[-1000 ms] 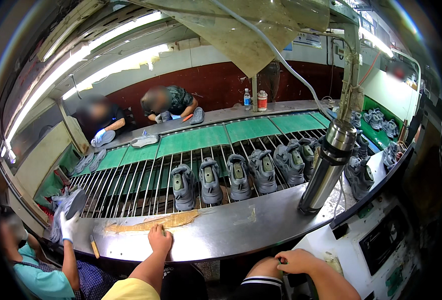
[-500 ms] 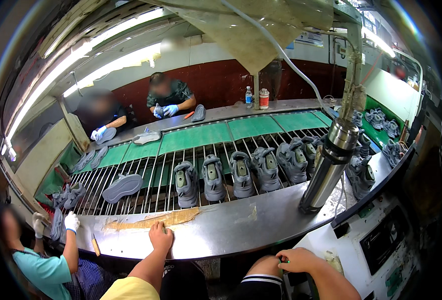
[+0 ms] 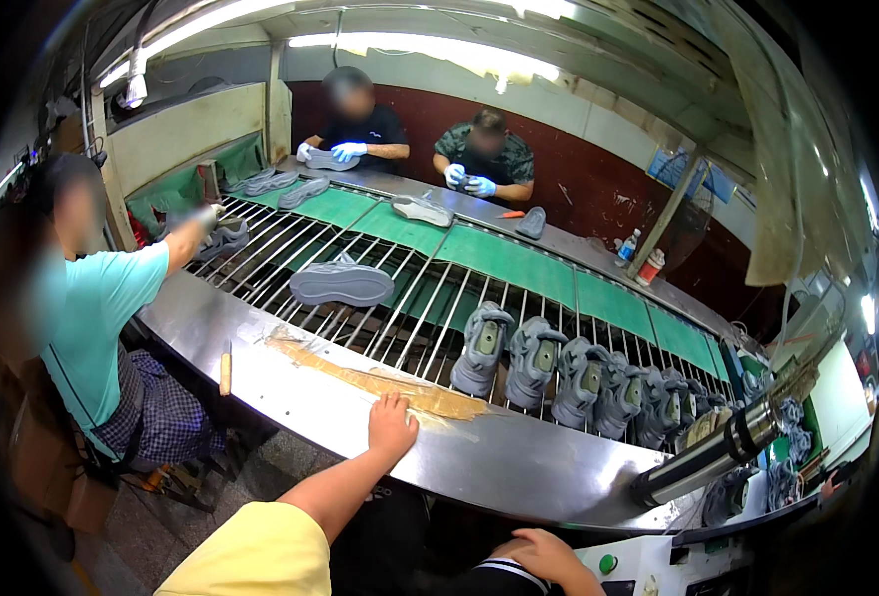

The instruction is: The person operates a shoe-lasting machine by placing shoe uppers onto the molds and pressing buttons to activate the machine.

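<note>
My left hand (image 3: 393,427) lies on the metal ledge, fingers stretched out and slightly bent, next to a strip of brown tape (image 3: 400,389); it holds nothing. Low in the picture, my right hand (image 3: 542,558) rests on my knee with its fingers laid out and nothing visible in them. Beyond the ledge, several grey sneakers (image 3: 530,366) stand in a row on the metal bars of a conveyor (image 3: 412,323). Farther left, one grey shoe (image 3: 342,285) lies on its side, sole toward me.
A wood-handled tool (image 3: 226,370) lies on the ledge at left. Beside it, a person in a teal shirt (image 3: 112,298) reaches over the bars. Two gloved people handle shoe parts across the conveyor. At right stand a steel flask (image 3: 708,455) and a white machine with a green button (image 3: 609,564).
The view has swung left, shifting the conveyor scene rightward. The person in teal now reaches over the bars. My left hand stays on the ledge; my right hand stays at my knee.
</note>
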`<state>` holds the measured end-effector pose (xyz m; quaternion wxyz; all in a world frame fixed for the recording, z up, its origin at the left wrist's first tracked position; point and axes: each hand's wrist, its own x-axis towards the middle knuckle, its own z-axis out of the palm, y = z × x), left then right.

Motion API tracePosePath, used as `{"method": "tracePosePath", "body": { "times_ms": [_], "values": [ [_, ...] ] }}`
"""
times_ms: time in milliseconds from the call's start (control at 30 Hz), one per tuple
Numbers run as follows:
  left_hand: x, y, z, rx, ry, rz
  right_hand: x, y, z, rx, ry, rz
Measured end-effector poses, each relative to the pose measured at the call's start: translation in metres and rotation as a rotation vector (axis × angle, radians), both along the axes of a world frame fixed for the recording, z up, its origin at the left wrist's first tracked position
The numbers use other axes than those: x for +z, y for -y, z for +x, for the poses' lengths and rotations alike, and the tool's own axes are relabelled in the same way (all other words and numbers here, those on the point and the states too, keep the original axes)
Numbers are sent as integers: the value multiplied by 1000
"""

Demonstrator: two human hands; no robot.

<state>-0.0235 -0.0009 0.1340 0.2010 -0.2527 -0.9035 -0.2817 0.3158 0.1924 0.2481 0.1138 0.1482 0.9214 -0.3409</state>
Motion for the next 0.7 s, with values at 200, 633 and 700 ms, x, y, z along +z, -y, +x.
{"method": "tracePosePath", "body": {
  "times_ms": [200, 633, 700],
  "values": [
    [16, -5, -15, -107, 396, 80, -56, 20, -159, -58, -242, 107],
    [0, -1, -345, 459, 542, 1156, -99, 79, -255, -331, -314, 571],
    [21, -40, -346, 658, 802, 1026, -99, 71, -248, -374, -299, 576]
  ]
}}
